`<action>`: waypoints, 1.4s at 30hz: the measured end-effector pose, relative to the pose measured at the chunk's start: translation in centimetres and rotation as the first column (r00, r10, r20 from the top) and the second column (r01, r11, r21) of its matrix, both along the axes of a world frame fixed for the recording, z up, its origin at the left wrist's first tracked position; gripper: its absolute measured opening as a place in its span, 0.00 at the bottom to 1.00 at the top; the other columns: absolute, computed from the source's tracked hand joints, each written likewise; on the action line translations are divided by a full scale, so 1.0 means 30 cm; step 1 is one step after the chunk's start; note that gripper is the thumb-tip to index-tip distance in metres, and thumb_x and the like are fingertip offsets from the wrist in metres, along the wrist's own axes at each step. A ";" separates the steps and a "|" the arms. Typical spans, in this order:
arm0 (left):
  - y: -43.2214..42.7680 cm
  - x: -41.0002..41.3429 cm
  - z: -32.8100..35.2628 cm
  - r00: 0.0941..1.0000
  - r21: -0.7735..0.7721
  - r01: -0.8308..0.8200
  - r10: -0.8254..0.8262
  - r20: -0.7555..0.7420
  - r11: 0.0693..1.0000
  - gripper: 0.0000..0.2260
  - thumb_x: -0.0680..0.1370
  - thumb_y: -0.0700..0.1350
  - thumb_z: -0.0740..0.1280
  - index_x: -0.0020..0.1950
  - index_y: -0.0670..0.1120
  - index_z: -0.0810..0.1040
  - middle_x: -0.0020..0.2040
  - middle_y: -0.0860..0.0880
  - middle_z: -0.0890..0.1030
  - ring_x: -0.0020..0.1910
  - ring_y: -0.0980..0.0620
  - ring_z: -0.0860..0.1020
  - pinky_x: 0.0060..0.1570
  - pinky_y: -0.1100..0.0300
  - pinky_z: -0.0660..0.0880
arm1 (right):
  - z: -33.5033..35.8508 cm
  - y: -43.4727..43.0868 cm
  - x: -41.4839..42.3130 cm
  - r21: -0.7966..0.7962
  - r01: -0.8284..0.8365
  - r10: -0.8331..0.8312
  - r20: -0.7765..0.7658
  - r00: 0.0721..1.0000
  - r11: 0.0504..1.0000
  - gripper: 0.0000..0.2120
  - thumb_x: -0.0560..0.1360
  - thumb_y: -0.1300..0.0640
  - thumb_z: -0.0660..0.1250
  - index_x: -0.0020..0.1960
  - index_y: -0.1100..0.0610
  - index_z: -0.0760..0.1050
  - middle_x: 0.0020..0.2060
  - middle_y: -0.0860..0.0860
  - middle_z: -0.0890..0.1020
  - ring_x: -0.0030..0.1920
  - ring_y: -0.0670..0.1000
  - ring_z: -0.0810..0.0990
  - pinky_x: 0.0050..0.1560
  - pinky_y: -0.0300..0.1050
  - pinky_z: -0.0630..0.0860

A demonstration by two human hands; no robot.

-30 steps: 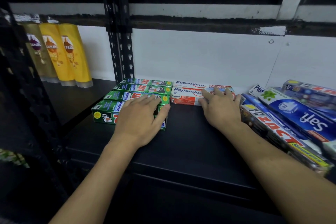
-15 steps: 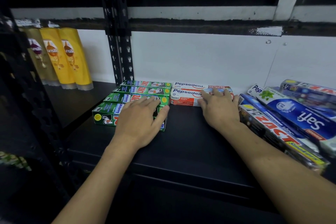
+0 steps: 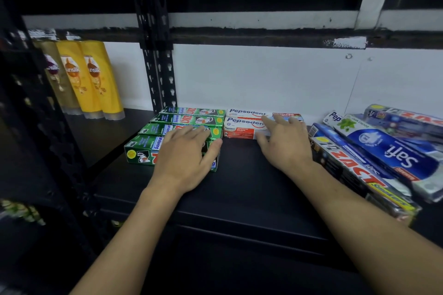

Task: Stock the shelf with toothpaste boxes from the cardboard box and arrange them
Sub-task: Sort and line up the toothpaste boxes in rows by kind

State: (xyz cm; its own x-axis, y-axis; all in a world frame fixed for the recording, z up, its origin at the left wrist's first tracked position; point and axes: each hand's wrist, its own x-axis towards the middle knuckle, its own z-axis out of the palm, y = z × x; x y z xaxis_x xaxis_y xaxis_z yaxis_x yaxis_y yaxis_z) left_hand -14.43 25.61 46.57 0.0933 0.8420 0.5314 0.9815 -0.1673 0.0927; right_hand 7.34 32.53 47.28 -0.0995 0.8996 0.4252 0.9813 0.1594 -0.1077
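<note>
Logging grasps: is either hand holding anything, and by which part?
Nothing is gripped. The left hand lies flat on the green boxes; the right hand rests on the white boxes.

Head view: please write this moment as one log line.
left hand: flat on green boxes | right hand: fingers on Pepsodent boxes | loose boxes: piled at right

The shelf board (image 3: 239,187) before me looks matt black and smooth. My green Zact boxes (image 3: 191,119) and Pepsodent boxes (image 3: 242,123) are glossy printed card. The Sunsilk bottles (image 3: 96,79) look like shiny plastic; the perforated upright (image 3: 159,74) looks like dark painted metal.
</note>
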 end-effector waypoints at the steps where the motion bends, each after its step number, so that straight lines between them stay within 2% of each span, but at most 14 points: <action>1: -0.006 0.003 0.005 1.000 0.011 0.002 -0.002 -0.018 1.000 0.33 0.78 0.66 0.43 0.69 0.51 0.75 0.70 0.53 0.75 0.73 0.52 0.67 0.72 0.53 0.54 | 0.011 -0.021 0.000 0.025 -0.019 0.019 -0.010 1.000 1.000 0.24 0.78 0.43 0.56 0.72 0.48 0.68 0.67 0.53 0.76 0.66 0.62 0.71 0.69 0.59 0.65; 5: -0.032 0.035 0.031 0.994 0.071 0.030 -0.023 -0.103 0.997 0.25 0.81 0.61 0.50 0.67 0.51 0.76 0.69 0.53 0.76 0.73 0.50 0.67 0.73 0.51 0.55 | 0.089 -0.149 0.017 0.106 -0.040 0.052 -0.121 0.991 0.994 0.22 0.76 0.47 0.63 0.68 0.50 0.73 0.56 0.54 0.83 0.57 0.62 0.76 0.57 0.53 0.73; 10: -0.062 0.211 0.080 0.983 0.097 0.160 -0.149 -0.108 0.982 0.26 0.80 0.62 0.50 0.71 0.51 0.73 0.72 0.53 0.73 0.74 0.49 0.64 0.73 0.51 0.53 | 0.171 -0.274 0.136 0.089 -0.028 0.046 -0.205 0.978 0.996 0.23 0.74 0.47 0.64 0.69 0.47 0.73 0.55 0.54 0.83 0.58 0.60 0.77 0.53 0.51 0.77; 13: -0.075 0.386 0.101 0.963 0.056 0.268 -0.268 -0.003 0.962 0.28 0.79 0.63 0.49 0.73 0.52 0.70 0.74 0.55 0.71 0.74 0.51 0.63 0.72 0.54 0.53 | 0.221 -0.327 0.268 0.075 0.031 -0.013 -0.231 0.973 0.997 0.22 0.75 0.44 0.63 0.68 0.45 0.73 0.57 0.53 0.83 0.59 0.58 0.78 0.53 0.50 0.77; 17: -0.085 0.620 0.095 0.866 -0.075 0.422 -0.377 0.327 0.904 0.24 0.81 0.62 0.57 0.74 0.53 0.68 0.73 0.53 0.70 0.72 0.52 0.65 0.70 0.55 0.61 | 0.222 -0.390 0.467 0.100 0.128 -0.107 -0.191 0.976 0.987 0.21 0.74 0.43 0.63 0.66 0.47 0.75 0.55 0.53 0.83 0.59 0.59 0.78 0.54 0.51 0.77; 19: -0.088 0.721 0.075 0.809 -0.157 0.462 -0.342 0.479 0.873 0.24 0.80 0.59 0.60 0.74 0.52 0.67 0.74 0.53 0.69 0.74 0.50 0.63 0.71 0.53 0.62 | 0.204 -0.422 0.559 0.085 0.186 -0.168 -0.186 0.968 0.979 0.21 0.74 0.45 0.64 0.65 0.49 0.76 0.54 0.56 0.84 0.57 0.61 0.79 0.54 0.53 0.78; 22: -0.091 0.815 0.025 0.755 -0.167 0.455 -0.280 0.592 0.874 0.24 0.78 0.53 0.63 0.74 0.49 0.67 0.77 0.53 0.63 0.77 0.53 0.55 0.75 0.52 0.58 | 0.143 -0.467 0.657 0.026 0.210 -0.206 -0.120 0.971 0.977 0.23 0.73 0.43 0.65 0.66 0.48 0.75 0.53 0.57 0.84 0.55 0.62 0.79 0.54 0.53 0.78; 26: -0.090 0.803 0.013 0.645 -0.104 0.439 -0.232 0.728 0.893 0.22 0.75 0.52 0.67 0.69 0.51 0.72 0.69 0.57 0.72 0.68 0.55 0.70 0.67 0.54 0.67 | 0.062 -0.507 0.692 0.070 0.164 -0.152 -0.151 0.977 0.984 0.27 0.74 0.42 0.67 0.71 0.45 0.70 0.50 0.55 0.84 0.54 0.61 0.79 0.54 0.52 0.75; 27: -0.094 0.796 0.014 0.626 -0.107 0.447 -0.225 0.747 0.888 0.22 0.75 0.52 0.68 0.68 0.52 0.72 0.69 0.59 0.71 0.67 0.57 0.70 0.66 0.55 0.67 | 0.052 -0.510 0.695 0.104 0.163 -0.143 -0.172 0.975 0.981 0.27 0.73 0.44 0.68 0.71 0.46 0.71 0.50 0.55 0.84 0.53 0.61 0.79 0.54 0.52 0.75; 30: -0.100 0.789 0.011 0.649 -0.131 0.452 -0.225 0.726 0.882 0.23 0.76 0.53 0.67 0.71 0.53 0.71 0.78 0.57 0.60 0.75 0.56 0.63 0.72 0.54 0.62 | 0.028 -0.513 0.697 0.195 0.155 -0.116 -0.201 0.973 0.968 0.26 0.71 0.51 0.73 0.68 0.51 0.74 0.53 0.54 0.84 0.50 0.62 0.81 0.51 0.53 0.77; 32: -0.107 0.793 0.011 0.662 -0.136 0.447 -0.225 0.715 0.884 0.23 0.77 0.53 0.67 0.72 0.54 0.70 0.80 0.55 0.54 0.78 0.55 0.58 0.74 0.54 0.59 | 0.002 -0.516 0.698 0.205 0.138 -0.099 -0.191 0.977 0.969 0.27 0.70 0.54 0.75 0.67 0.53 0.75 0.56 0.53 0.83 0.50 0.62 0.81 0.52 0.54 0.78; 34: -0.110 0.789 0.011 0.645 -0.137 0.449 -0.214 0.733 0.883 0.24 0.77 0.54 0.67 0.72 0.54 0.70 0.81 0.55 0.54 0.78 0.55 0.58 0.73 0.55 0.59 | -0.023 -0.512 0.707 0.200 0.115 -0.086 -0.149 0.985 0.973 0.28 0.71 0.54 0.74 0.69 0.53 0.74 0.62 0.51 0.80 0.53 0.61 0.80 0.59 0.56 0.75; 36: -0.109 0.785 0.011 0.630 -0.144 0.446 -0.196 0.751 0.883 0.24 0.76 0.54 0.68 0.72 0.55 0.70 0.80 0.56 0.54 0.77 0.54 0.59 0.73 0.53 0.61 | -0.033 -0.509 0.725 0.208 0.087 -0.058 -0.142 0.988 0.974 0.26 0.72 0.56 0.73 0.69 0.53 0.74 0.64 0.51 0.79 0.55 0.62 0.79 0.62 0.57 0.73; 42: -0.107 0.787 0.009 0.602 -0.157 0.461 -0.178 0.778 0.873 0.26 0.74 0.57 0.69 0.72 0.57 0.69 0.80 0.56 0.55 0.76 0.54 0.63 0.73 0.49 0.64 | -0.045 -0.523 0.728 0.278 0.089 -0.055 -0.127 0.990 0.956 0.24 0.70 0.65 0.72 0.65 0.55 0.78 0.58 0.52 0.82 0.48 0.63 0.77 0.56 0.57 0.76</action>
State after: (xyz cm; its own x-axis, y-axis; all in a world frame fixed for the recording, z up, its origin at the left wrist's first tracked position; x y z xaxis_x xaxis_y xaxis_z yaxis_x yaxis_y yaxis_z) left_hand 9.19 22.40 46.83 0.0985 0.9596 0.2637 0.4534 -0.2792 0.8465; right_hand 29.19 16.83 45.94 0.0264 0.7440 0.6677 0.9745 0.1297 -0.1831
